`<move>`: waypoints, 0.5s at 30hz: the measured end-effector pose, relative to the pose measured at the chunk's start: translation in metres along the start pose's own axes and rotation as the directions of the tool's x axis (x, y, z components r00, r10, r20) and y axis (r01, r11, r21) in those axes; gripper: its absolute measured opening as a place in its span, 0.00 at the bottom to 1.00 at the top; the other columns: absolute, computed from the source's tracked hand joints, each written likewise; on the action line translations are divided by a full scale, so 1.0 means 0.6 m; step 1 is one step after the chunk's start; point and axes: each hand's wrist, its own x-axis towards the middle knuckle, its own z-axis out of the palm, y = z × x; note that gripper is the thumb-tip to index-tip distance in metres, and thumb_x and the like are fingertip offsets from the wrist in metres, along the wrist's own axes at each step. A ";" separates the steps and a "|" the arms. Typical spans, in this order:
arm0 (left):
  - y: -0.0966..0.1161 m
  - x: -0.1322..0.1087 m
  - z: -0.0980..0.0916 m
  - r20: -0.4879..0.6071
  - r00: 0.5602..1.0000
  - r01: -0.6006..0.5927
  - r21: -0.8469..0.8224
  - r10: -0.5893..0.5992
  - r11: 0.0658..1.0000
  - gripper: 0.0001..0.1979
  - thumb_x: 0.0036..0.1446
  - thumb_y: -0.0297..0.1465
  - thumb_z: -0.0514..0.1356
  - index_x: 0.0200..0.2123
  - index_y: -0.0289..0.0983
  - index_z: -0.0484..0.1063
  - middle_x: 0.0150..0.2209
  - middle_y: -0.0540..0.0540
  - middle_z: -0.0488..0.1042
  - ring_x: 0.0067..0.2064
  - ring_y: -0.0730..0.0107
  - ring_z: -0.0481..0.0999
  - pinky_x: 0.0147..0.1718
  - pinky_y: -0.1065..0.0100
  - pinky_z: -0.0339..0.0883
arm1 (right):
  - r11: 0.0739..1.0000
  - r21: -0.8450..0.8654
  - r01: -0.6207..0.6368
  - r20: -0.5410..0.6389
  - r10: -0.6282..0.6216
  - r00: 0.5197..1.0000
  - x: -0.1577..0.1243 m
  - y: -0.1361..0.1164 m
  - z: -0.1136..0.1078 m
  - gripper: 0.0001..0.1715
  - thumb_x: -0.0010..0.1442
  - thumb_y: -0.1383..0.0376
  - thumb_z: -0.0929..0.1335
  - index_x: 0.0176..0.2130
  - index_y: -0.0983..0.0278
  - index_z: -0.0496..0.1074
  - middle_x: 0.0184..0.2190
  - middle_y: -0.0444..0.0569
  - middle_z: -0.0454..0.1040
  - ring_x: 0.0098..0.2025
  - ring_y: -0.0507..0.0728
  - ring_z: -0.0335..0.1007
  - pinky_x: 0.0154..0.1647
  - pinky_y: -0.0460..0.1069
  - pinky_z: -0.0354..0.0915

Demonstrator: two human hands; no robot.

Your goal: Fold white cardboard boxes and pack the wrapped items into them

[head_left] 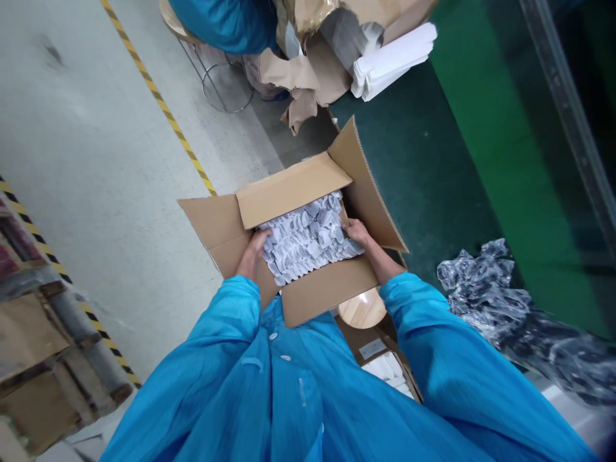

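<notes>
An open cardboard box (pixel 327 282) is in front of my body with its flaps spread outward. Inside, many crumpled-looking white pieces (pixel 308 237), like folded paper or soft packets, are packed in rows. My left hand (pixel 260 242) reaches in at the left end, its fingers curled against the edge of the white pieces. At the right end, my right hand (pixel 356 231) is closed, fingertips by the white pieces and a strip of brown cardboard. Whether either hand grips the pieces or the cardboard is hidden.
Behind the box are torn brown paper (pixel 308 70), a white stack (pixel 394 61) and a metal-legged stool (pixel 221 83) by a person in blue. Clear plastic wrap (pixel 486 289) lies on the green surface (pixel 414 154) at right. A round wooden seat (pixel 363 309) shows below; pallets (pixel 58 359) stand left.
</notes>
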 end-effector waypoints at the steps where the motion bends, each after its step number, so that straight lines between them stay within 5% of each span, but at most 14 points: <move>1: 0.000 -0.001 0.000 0.016 1.000 -0.007 0.004 0.007 1.000 0.18 0.64 0.38 0.60 0.52 0.35 0.70 0.50 0.42 0.74 0.46 0.64 0.77 0.44 0.57 0.75 | 1.000 -0.025 0.007 -0.002 -0.007 1.000 0.000 0.000 -0.002 0.19 0.67 0.57 0.68 0.51 0.67 0.72 0.49 0.50 0.74 0.47 0.59 0.74 0.47 0.56 0.73; 15: -0.025 0.002 0.007 0.027 0.990 -0.133 -0.074 0.135 0.988 0.19 0.64 0.38 0.61 0.54 0.36 0.70 0.54 0.41 0.72 0.52 0.60 0.75 0.50 0.52 0.73 | 0.946 -0.317 0.068 -0.031 -0.082 0.996 -0.047 -0.032 -0.020 0.19 0.67 0.57 0.68 0.51 0.67 0.72 0.49 0.51 0.74 0.49 0.59 0.73 0.49 0.57 0.72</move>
